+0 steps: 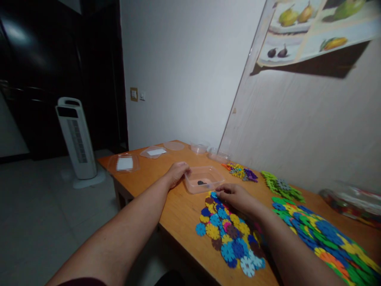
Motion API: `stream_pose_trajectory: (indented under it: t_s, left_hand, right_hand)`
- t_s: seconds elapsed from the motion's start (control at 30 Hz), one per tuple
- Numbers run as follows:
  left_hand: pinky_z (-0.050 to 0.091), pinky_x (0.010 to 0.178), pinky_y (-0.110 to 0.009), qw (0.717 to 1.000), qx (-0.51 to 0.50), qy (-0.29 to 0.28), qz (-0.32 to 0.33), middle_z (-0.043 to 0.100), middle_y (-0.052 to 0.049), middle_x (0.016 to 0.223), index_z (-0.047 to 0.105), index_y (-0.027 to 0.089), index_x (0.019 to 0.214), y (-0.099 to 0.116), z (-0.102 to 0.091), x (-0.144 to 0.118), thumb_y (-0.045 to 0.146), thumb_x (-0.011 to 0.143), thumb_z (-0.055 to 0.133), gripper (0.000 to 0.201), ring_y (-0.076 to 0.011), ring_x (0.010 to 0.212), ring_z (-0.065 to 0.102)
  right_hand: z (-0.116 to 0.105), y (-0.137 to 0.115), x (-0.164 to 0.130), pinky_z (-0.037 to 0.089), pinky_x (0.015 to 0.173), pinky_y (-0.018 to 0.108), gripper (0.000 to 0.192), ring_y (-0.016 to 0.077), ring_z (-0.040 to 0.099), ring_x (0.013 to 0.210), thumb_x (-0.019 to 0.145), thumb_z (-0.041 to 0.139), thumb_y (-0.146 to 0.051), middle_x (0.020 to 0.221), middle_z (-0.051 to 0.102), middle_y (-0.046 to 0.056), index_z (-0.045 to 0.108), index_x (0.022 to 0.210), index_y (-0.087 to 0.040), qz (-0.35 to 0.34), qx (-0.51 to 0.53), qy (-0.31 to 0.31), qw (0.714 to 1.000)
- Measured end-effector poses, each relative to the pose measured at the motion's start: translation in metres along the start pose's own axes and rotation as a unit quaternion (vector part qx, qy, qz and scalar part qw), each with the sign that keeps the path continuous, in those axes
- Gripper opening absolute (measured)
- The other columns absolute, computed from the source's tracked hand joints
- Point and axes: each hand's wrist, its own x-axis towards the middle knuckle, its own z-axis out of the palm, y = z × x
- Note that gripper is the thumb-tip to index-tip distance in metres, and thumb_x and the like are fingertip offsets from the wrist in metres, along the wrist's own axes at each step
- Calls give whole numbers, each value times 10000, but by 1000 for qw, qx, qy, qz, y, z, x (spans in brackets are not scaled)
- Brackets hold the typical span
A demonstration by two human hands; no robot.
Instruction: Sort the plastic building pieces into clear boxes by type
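My left hand is closed on the left rim of a clear plastic container. A small dark piece lies on the container's bottom. Just right of the container, my right hand reaches over the far end of a pile of snowflake discs in blue, yellow, brown and pink. Its fingers are bent together beside a light blue disc; whether they hold a disc is hidden. White discs lie at the pile's near end.
Larger flat plastic pieces spread at the right, with green pieces and small mixed pieces behind. Clear tubs and lids stand along the back of the wooden table. A filled transparent bag sits far right.
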Motion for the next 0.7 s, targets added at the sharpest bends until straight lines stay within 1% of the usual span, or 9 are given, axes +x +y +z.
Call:
stream_pose_trajectory:
  t_s: [0.07, 0.17, 0.27, 0.37, 0.43, 0.53, 0.63, 0.7]
  left_hand:
    - [341, 535, -248, 1000, 5, 0, 0, 575, -2, 571, 563, 160, 585, 0, 0, 0, 239, 600, 548, 83, -121, 541, 497]
    - [345, 537, -247, 1000, -3, -4, -3, 572, -1, 568, 562, 160, 584, -1, 0, 0, 234, 599, 547, 77, -121, 540, 499]
    - [334, 525, -242, 1000, -10, -2, -5, 562, 4, 560, 556, 162, 581, -1, 0, 1, 218, 592, 546, 59, -115, 529, 486]
    - [321, 514, -240, 1000, -10, -2, -4, 555, 5, 552, 556, 161, 580, -1, 1, 1, 222, 598, 544, 64, -112, 521, 474]
    - [324, 517, -241, 1000, -8, -4, 0, 559, 1, 554, 557, 160, 578, -1, 0, 0, 225, 603, 543, 72, -112, 523, 474]
    - [329, 526, -240, 1000, 0, -2, 4, 564, 1, 559, 557, 160, 577, 0, 0, 0, 224, 602, 543, 71, -110, 527, 473]
    - [329, 529, -238, 1000, 0, -1, 4, 564, 3, 567, 554, 161, 574, 0, 0, 0, 228, 599, 551, 71, -108, 532, 473]
    - [328, 530, -238, 1000, -4, -3, 5, 567, 2, 573, 554, 161, 575, -1, 0, 0, 230, 599, 554, 73, -106, 535, 475]
  right_hand:
    - [4, 6, 4, 302, 418, 197, 287, 91, 471, 463, 795, 618, -374, 593, 586, -24, 716, 1001, -199, -22, -46, -30, 998]
    - [4, 11, 10, 297, 421, 199, 304, 94, 472, 466, 809, 605, -390, 580, 577, -25, 722, 1019, -206, -24, -89, -31, 995]
    - [1, 11, 11, 325, 446, 202, 262, 111, 524, 526, 809, 592, -362, 636, 626, 0, 730, 950, -189, -28, -136, -16, 990]
    - [-4, 5, 9, 354, 492, 212, 242, 120, 557, 569, 846, 515, -314, 690, 657, 21, 716, 850, -180, -63, -205, 3, 977]
    - [-7, 1, 7, 357, 524, 222, 234, 127, 557, 595, 845, 491, -284, 703, 650, 30, 682, 767, -175, -79, -242, 27, 967]
    - [-10, -4, 5, 358, 578, 233, 167, 143, 560, 668, 808, 521, -258, 747, 639, 41, 619, 698, -178, -89, -267, 60, 958]
    - [-11, -7, 4, 330, 547, 225, 118, 133, 541, 634, 787, 531, -251, 710, 623, 24, 573, 696, -190, -87, -283, 75, 952]
    - [-10, -9, 2, 304, 506, 215, 91, 120, 526, 581, 771, 539, -241, 657, 608, 4, 546, 693, -195, -78, -281, 68, 954]
